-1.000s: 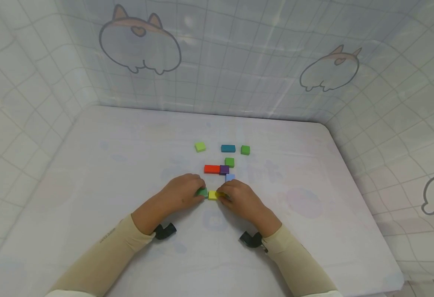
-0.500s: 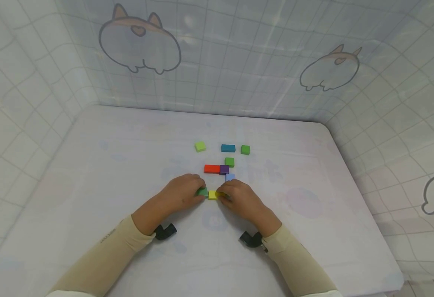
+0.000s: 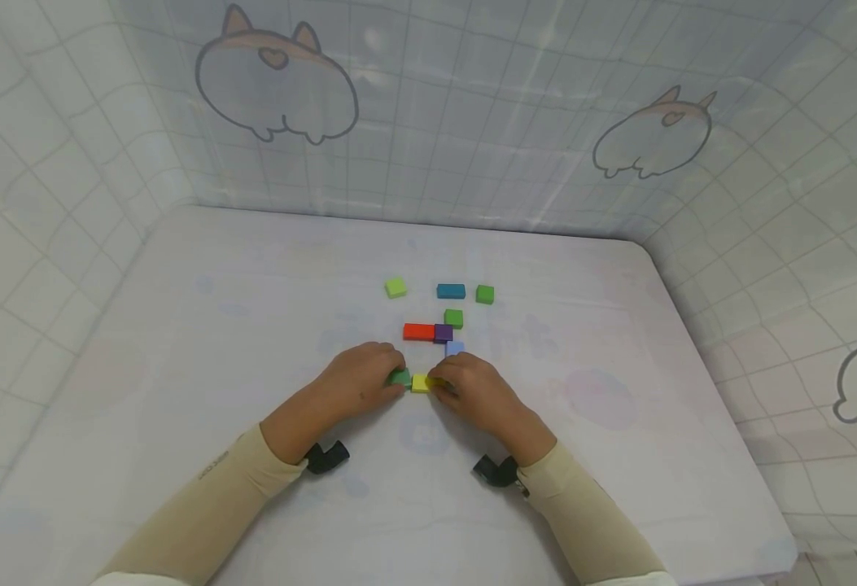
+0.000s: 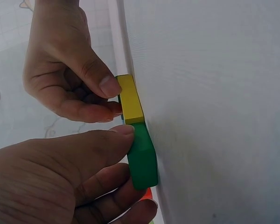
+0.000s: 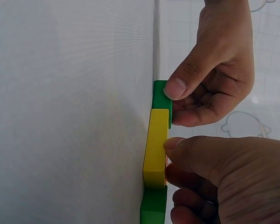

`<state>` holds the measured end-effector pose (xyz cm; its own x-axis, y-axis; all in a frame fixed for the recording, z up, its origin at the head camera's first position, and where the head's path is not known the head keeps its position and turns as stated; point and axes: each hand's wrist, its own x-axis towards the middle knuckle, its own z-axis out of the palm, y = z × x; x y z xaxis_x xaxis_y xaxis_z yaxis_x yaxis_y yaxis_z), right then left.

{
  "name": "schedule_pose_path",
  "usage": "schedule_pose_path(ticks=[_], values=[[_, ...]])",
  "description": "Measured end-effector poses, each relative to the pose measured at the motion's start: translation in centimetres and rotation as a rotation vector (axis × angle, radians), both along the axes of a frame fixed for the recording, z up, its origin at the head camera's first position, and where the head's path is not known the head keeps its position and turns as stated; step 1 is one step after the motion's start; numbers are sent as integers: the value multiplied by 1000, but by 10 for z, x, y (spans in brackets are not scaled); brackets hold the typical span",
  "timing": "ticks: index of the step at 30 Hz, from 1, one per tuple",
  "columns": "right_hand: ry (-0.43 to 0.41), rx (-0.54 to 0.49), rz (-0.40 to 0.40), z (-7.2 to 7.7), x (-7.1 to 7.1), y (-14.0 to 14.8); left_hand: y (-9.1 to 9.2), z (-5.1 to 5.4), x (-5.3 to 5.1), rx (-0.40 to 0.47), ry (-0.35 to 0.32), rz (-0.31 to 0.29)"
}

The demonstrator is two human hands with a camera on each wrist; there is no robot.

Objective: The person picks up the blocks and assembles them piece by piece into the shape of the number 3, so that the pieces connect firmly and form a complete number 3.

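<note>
My left hand (image 3: 360, 379) pinches a green block (image 4: 143, 158) between thumb and fingers, on the white tabletop. The right hand (image 3: 481, 397) has thumb and fingers on a longer yellow block (image 5: 156, 149), its end against the green one. In the right wrist view another green block (image 5: 153, 206) adjoins the yellow block's near end; the right hand covers it in the head view. Just beyond the hands, a light blue block (image 3: 454, 349) is partly covered by the right hand. Past it a red block (image 3: 418, 332) touches a purple block (image 3: 443, 334).
A green block (image 3: 453, 318) stands behind the purple one. Farther back are a lime block (image 3: 395, 287), a teal block (image 3: 451, 291) and another green block (image 3: 485, 295). Curtains with a grid pattern (image 3: 457, 114) surround the white table (image 3: 252, 268).
</note>
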<state>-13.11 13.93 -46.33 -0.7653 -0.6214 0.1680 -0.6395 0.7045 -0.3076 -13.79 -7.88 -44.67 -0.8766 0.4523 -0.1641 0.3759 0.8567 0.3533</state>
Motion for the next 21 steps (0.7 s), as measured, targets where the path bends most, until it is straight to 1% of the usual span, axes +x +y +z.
schedule_pose_path(ticks=[10,18,21], values=[[2,-1,-5,0,0,0,-1,1,0,11,-8,11],[4,1,1,0,-1,1,0,0,0,2,-25,23],[0,-4,2,0,-1,1,0,0,1,1,-21,25]])
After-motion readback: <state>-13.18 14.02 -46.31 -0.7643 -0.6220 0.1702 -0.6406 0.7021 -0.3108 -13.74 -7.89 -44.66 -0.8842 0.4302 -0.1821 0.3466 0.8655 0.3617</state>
